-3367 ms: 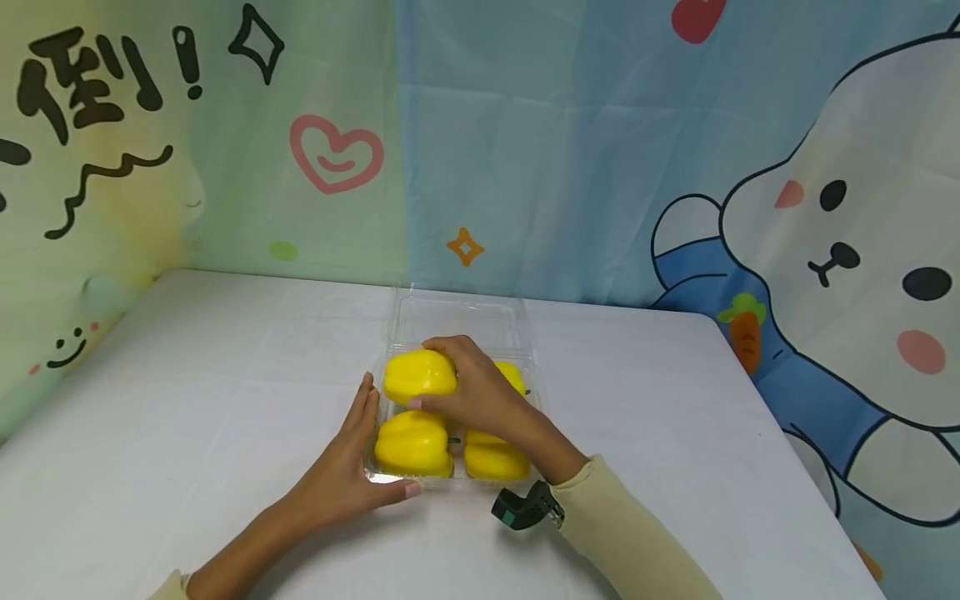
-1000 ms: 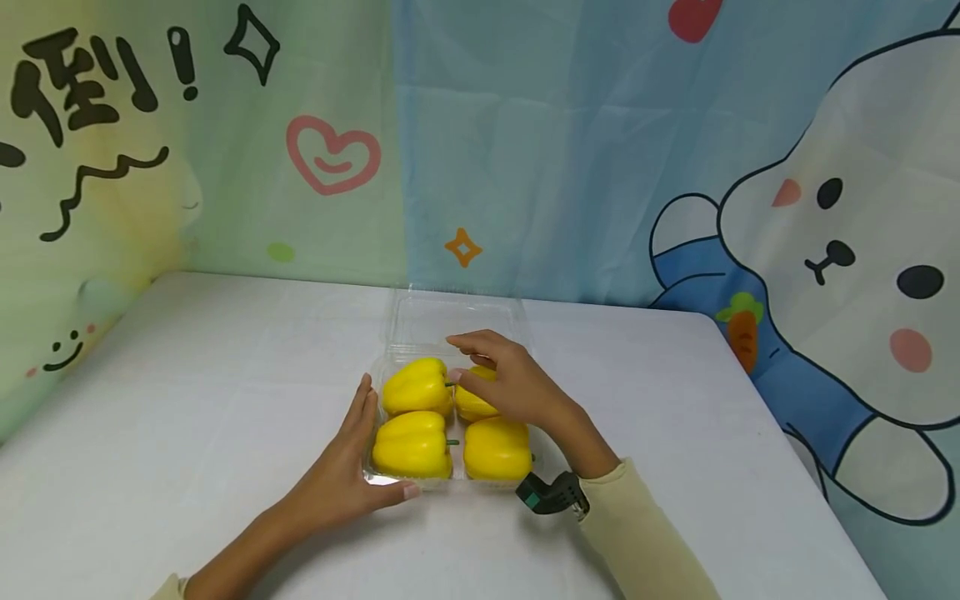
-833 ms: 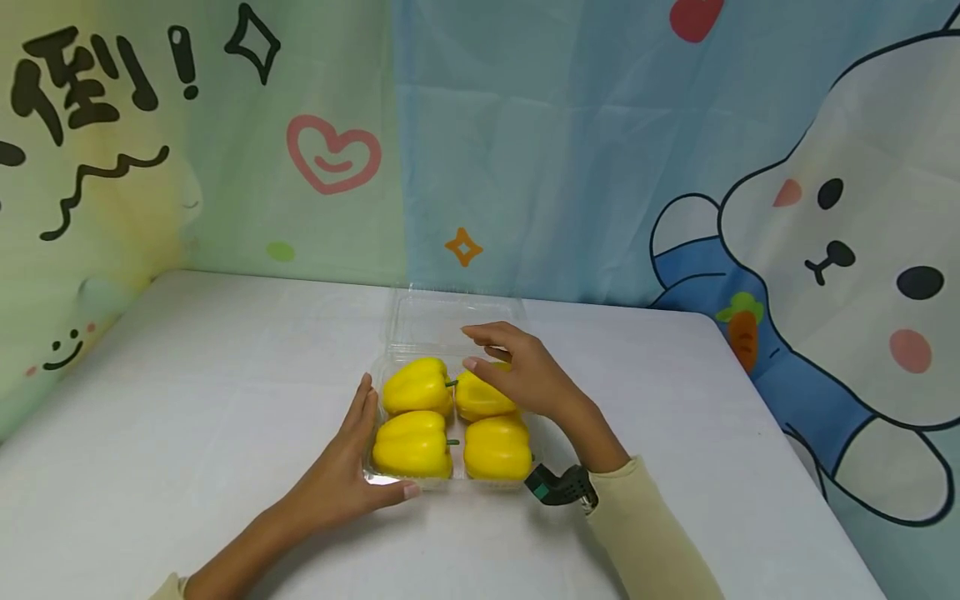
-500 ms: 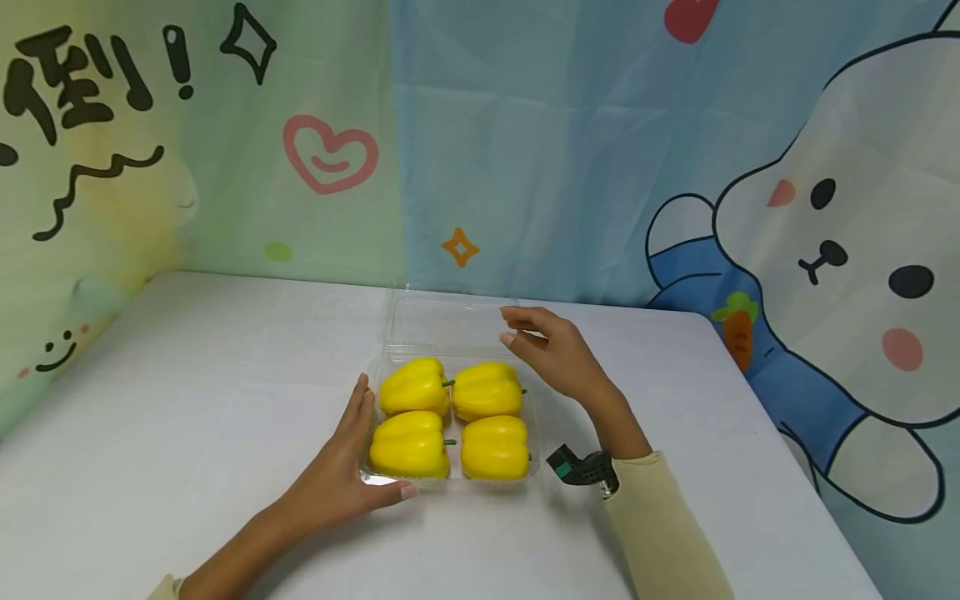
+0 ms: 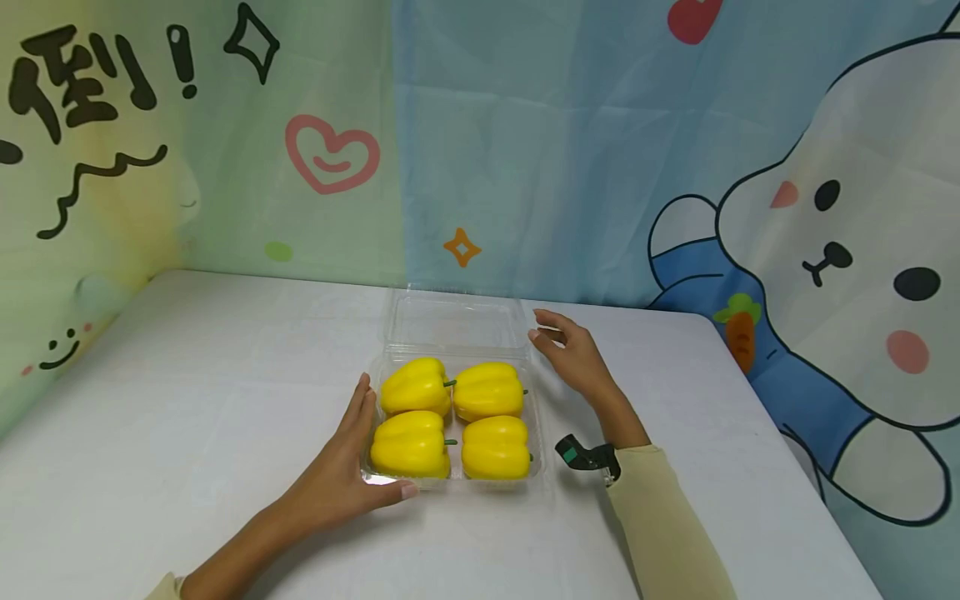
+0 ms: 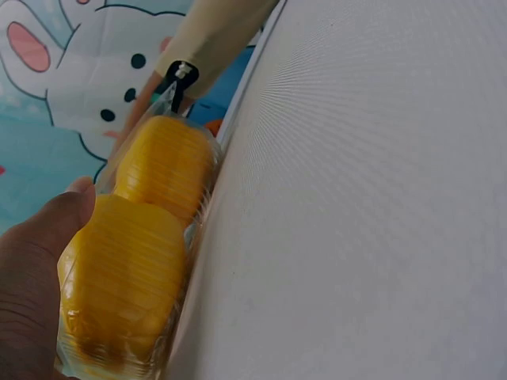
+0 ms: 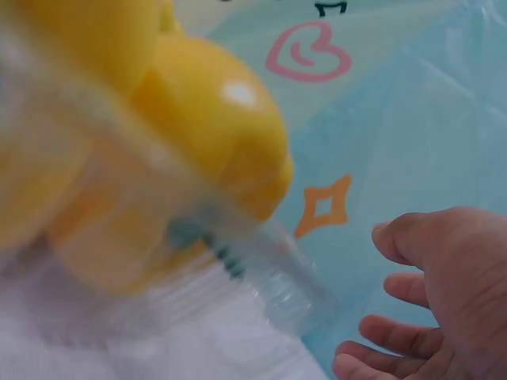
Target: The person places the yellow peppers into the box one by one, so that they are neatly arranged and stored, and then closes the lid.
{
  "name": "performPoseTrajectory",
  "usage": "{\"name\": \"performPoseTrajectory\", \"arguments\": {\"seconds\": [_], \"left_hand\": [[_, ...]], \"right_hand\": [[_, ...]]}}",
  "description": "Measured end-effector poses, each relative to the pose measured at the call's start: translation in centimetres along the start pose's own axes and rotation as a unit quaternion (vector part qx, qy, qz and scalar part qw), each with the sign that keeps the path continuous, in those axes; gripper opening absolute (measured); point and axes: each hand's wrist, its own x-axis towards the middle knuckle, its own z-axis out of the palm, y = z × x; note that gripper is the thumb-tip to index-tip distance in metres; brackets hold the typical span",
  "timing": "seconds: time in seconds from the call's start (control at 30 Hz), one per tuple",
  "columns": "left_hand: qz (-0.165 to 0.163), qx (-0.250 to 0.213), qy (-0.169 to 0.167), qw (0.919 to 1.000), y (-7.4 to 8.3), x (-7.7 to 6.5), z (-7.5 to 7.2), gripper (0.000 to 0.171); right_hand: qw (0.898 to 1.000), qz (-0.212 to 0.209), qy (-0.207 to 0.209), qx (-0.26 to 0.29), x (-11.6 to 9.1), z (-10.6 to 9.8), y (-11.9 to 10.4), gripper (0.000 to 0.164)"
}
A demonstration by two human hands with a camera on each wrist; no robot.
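Note:
Several yellow bell peppers with green stems lie in two rows in a clear plastic clamshell box (image 5: 536, 433). In the head view they are the back left pepper (image 5: 415, 387), back right pepper (image 5: 489, 392), front left pepper (image 5: 409, 445) and front right pepper (image 5: 496, 448). The box's lid (image 5: 457, 322) is laid back, away from the person. My left hand (image 5: 341, 475) rests against the box's front left corner, fingers straight along the side, thumb along the front. Apart from the box, to its right, my right hand (image 5: 573, 354) hovers with loosely bent fingers, holding nothing.
The box stands on a white-covered table (image 5: 225, 400). Behind it hangs a printed cloth backdrop (image 5: 525, 167) with a cartoon bear on the right. A dark wrist device (image 5: 588, 457) sits at the right wrist.
My right hand has let go of the back left pepper and moved right, past the box's edge. That pepper now lies flat, stem pointing right. My left hand has stayed at the corner.

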Motion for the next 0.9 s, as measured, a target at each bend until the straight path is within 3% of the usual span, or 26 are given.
{"name": "performPoseTrajectory", "arguments": {"seconds": [0.13,0.23,0.43,0.9], "left_hand": [[-0.004,0.001,-0.001,1.0000,0.0,0.0,0.0,0.126],[-0.005,0.001,-0.001,1.0000,0.0,0.0,0.0,0.126],[-0.003,0.003,0.001,1.0000,-0.1,0.0,0.0,0.125],[0.000,0.000,0.001,1.0000,-0.1,0.0,0.0,0.125]], "right_hand": [[0.999,0.049,-0.012,0.004,0.2,0.2,0.8,0.056],[0.998,0.060,-0.037,0.003,0.3,0.5,1.3,0.059],[0.996,0.050,-0.069,-0.002,0.4,1.1,1.5,0.062],[0.996,0.045,-0.072,0.001,0.4,1.5,1.5,0.062]]}}
